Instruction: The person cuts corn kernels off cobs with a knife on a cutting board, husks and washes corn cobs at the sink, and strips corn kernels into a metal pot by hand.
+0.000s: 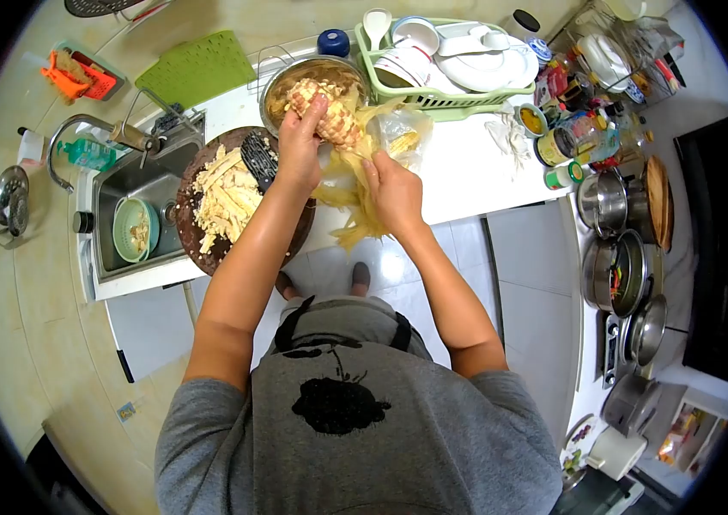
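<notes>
My left hand [301, 142] is closed around an ear of corn [338, 122] with pale and reddish kernels, held in front of a metal bowl [276, 86]. My right hand [396, 190] pinches yellowish corn husk [362, 184], which hangs down at the counter's front edge. Behind it lies a clear plastic bag [405, 133] with something yellow in it. Left of my hands, a round dark chopping board [295, 232] carries a heap of pale yellow strips and bits [225, 196]. A black, textured tool [258, 159] rests on that board, partly hidden by my left forearm.
A steel sink [106, 206] holding a green colander [135, 229] is at the left. Behind my hands stands a green dish rack [467, 103] with plates and bowls. Bottles and jars [583, 129] crowd the right corner, with pots [602, 202] along the right counter.
</notes>
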`<state>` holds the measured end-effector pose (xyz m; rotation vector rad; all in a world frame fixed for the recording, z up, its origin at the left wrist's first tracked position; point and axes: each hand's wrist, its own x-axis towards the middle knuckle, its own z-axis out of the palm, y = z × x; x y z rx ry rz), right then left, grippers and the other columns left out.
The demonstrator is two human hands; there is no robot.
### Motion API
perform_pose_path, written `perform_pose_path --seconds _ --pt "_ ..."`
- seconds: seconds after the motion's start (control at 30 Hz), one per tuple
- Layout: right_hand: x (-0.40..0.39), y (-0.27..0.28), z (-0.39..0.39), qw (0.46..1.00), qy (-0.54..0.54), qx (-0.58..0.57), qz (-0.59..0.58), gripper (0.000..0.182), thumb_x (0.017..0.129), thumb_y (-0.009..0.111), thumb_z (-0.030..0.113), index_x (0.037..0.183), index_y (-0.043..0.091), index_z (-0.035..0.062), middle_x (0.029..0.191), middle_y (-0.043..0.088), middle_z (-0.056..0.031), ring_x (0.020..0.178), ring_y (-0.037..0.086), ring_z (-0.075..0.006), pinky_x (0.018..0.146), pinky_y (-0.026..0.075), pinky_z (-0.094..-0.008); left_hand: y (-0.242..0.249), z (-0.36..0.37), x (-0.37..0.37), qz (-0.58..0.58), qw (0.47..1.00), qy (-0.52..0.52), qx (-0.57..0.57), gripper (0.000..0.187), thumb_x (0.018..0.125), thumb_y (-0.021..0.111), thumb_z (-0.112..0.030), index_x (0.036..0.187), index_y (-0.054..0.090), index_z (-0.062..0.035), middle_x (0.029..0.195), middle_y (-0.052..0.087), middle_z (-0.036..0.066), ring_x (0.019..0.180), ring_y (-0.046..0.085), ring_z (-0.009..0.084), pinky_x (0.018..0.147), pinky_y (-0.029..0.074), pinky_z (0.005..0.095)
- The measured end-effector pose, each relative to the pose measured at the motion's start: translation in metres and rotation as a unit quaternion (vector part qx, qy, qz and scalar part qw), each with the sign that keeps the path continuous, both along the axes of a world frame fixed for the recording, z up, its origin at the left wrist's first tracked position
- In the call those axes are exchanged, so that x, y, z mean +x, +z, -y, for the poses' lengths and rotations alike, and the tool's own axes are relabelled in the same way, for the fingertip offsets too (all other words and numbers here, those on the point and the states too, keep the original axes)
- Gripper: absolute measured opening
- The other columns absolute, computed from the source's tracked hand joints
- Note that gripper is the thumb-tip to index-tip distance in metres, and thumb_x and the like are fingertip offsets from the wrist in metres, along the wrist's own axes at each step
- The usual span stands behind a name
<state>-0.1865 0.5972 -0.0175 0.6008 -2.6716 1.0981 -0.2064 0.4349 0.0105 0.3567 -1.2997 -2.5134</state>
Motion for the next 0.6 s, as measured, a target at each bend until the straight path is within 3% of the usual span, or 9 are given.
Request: perform_pose_path --seconds 0.1,0.2,0.3,0.33,0.37,0.43,0.53,0.6 --pt "-0.002 -0.008 -0.007 0.998 0.033 -0.025 0.039 0.024 0.093 0.059 0.026 0.083 0.051 0.0061 0.067 0.059 -0.0167 0.063 0.058 -0.0396 0.058 0.045 -0.047 0.0 0.0 0.005 -0.041 0.998 0.013 0.035 0.034 0.094 0.063 -0.021 0.12 0.052 -0.0013 0.112 0.064 0.009 0.1 0.064 0.017 0.087 0.052 0.0329" --pt "-0.006 -0.016 -0.004 0.977 0.083 -0.044 0.19 0.022 0.091 0.062 0.026 0.085 0.054 0.0054 0.074 0.061 -0.0163 0.069 0.059 -0.0377 0.062 0.045 -0.0452 -0.003 0.009 0.011 -0.028 0.999 0.029 0.028 0.035 0.094 0.063 -0.022 0.119 0.053 -0.0007 0.112 0.064 0.01 0.098 0.065 0.018 0.084 0.054 0.0334" --pt "0.001 -0.012 0.013 0.981 0.079 -0.094 0.15 0.026 0.088 0.067 0.026 0.1 0.059 0.0042 0.099 0.062 -0.0188 0.092 0.06 -0.0371 0.079 0.047 -0.0433 0.017 0.023 0.031 -0.012 0.998 0.062 -0.016 0.035 0.09 0.067 -0.02 0.117 0.056 -0.001 0.106 0.066 0.009 0.09 0.066 0.0163 0.08 0.054 0.0303" --pt "0.005 0.005 0.024 0.994 0.081 -0.067 -0.009 0.046 0.084 0.071 0.027 0.118 0.054 0.0015 0.123 0.052 -0.0209 0.116 0.049 -0.0391 0.099 0.04 -0.0446 0.019 0.033 0.035 -0.007 0.996 0.073 -0.047 0.034 0.09 0.068 -0.019 0.117 0.056 -0.001 0.105 0.066 0.008 0.089 0.065 0.015 0.079 0.054 0.0297" --pt "0.009 0.019 0.037 0.992 0.082 -0.074 -0.053 0.064 0.081 0.074 0.028 0.132 0.046 0.0009 0.134 0.046 -0.0231 0.126 0.041 -0.0415 0.107 0.034 -0.0467 0.02 0.046 0.042 0.001 0.993 0.085 -0.078 0.034 0.089 0.068 -0.018 0.117 0.057 -0.001 0.104 0.066 0.007 0.088 0.065 0.0137 0.078 0.054 0.0291" --pt "0.014 0.051 0.07 0.974 0.154 -0.108 -0.123 0.071 0.079 0.072 0.021 0.14 0.04 0.0023 0.138 0.044 -0.0228 0.132 0.038 -0.0401 0.108 0.032 -0.0461 0.037 0.064 0.061 -0.021 0.994 0.081 -0.077 0.033 0.089 0.069 -0.016 0.116 0.058 0.0001 0.102 0.066 0.006 0.088 0.063 0.0116 0.078 0.053 0.0279" --pt "0.021 0.073 0.124 0.948 0.293 -0.087 -0.088 0.081 0.076 0.065 0.012 0.148 0.031 0.0045 0.144 0.04 -0.0223 0.136 0.034 -0.0389 0.111 0.03 -0.0441 0.04 0.101 0.09 -0.064 0.993 0.077 -0.058 0.029 0.091 0.065 -0.015 0.115 0.058 -0.0017 0.103 0.065 0.004 0.089 0.062 0.0107 0.079 0.051 0.0273" --pt "0.029 0.084 0.157 0.912 0.39 -0.125 0.012 0.085 0.073 0.061 0.01 0.151 0.026 0.0062 0.146 0.038 -0.0215 0.137 0.034 -0.038 0.112 0.029 -0.0426 0.04 0.127 0.111 -0.089 0.992 0.092 -0.014 0.027 0.092 0.062 -0.016 0.115 0.057 -0.0026 0.101 0.063 0.004 0.089 0.062 0.0113 0.078 0.052 0.0279"
